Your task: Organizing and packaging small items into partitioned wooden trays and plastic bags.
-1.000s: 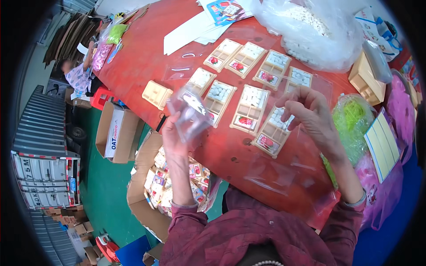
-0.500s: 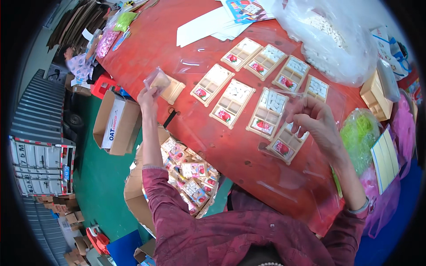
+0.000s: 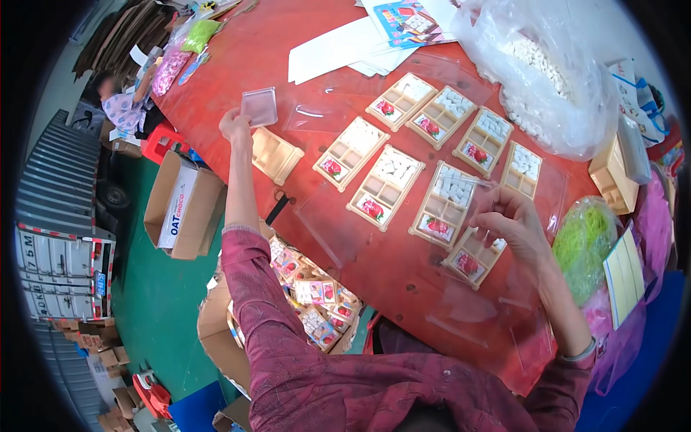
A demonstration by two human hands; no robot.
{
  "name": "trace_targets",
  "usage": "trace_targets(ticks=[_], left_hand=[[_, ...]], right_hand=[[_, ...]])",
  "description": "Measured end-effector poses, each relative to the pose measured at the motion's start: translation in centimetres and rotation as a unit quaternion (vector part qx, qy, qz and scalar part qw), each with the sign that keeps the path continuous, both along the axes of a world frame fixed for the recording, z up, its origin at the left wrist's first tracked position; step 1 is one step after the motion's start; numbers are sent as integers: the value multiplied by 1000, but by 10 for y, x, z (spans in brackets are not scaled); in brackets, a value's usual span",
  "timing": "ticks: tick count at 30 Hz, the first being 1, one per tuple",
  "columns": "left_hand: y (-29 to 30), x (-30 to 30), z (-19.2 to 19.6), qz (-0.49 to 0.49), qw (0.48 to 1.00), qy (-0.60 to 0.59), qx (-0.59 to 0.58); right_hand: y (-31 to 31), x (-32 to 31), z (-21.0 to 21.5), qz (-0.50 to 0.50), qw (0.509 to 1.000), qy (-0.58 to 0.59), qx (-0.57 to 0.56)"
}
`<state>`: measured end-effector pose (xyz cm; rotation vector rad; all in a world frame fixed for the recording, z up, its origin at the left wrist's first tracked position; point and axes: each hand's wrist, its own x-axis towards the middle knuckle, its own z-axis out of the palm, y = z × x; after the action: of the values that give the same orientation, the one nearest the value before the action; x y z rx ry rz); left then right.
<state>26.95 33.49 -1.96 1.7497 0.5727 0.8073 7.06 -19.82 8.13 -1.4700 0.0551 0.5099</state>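
Seven shallow wooden trays lie spread on the red table (image 3: 237, 65), and the row serves as the landmark here. Most of them, such as the tray (image 3: 452, 117) at the far side of the row, already carry white tablets and a small red-printed card in their compartments; the tray (image 3: 386, 186) in the middle of the row has several compartments bare, so the filling looks about half done, with bagging mostly ahead, judging from the boxful of wrapped trays (image 3: 309, 295) below the table edge.

The left hand (image 3: 235, 126) reaches out to the left of the row, fingers pinched on the near edge of a flat clear plastic sleeve (image 3: 259, 106), which rests on the table just beyond an empty wooden tray (image 3: 276, 154). The right hand (image 3: 507, 219) hovers at the near right end of the row, fingers curled over the nearest tray (image 3: 469, 258); whether it holds a tablet I cannot tell. A large clear bag of white tablets (image 3: 547, 79) sits beyond the row on the right.

Compared with half a second ago, the left hand has stretched farther from the body and the sleeve now lies flatter on the table, while the right hand has stayed over the same end of the row.
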Motion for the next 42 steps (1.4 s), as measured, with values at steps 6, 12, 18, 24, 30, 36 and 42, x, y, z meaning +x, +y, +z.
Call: trace_targets(ticks=[6, 12, 18, 24, 30, 36, 42], left_hand=[[-35, 12, 1, 33, 988, 78, 128], [-37, 13, -1, 9, 949, 145, 280], [-62, 3, 2, -9, 903, 148, 404], [-156, -60, 39, -220, 930, 6, 294], [-227, -121, 42, -383, 802, 43, 457], [-223, -130, 22, -371, 810, 118, 438], [-216, -146, 14, -335, 864, 136, 351]], right_hand=[[-5, 4, -8, -40, 999, 17, -6], [-2, 7, -10, -26, 999, 31, -10], [-2, 13, -5, -27, 999, 46, -6], [-4, 23, -13, -54, 997, 52, 15], [12, 36, -20, -41, 998, 44, 31], [30, 46, -31, -31, 997, 42, 57], [58, 71, -46, -44, 997, 3, 62]])
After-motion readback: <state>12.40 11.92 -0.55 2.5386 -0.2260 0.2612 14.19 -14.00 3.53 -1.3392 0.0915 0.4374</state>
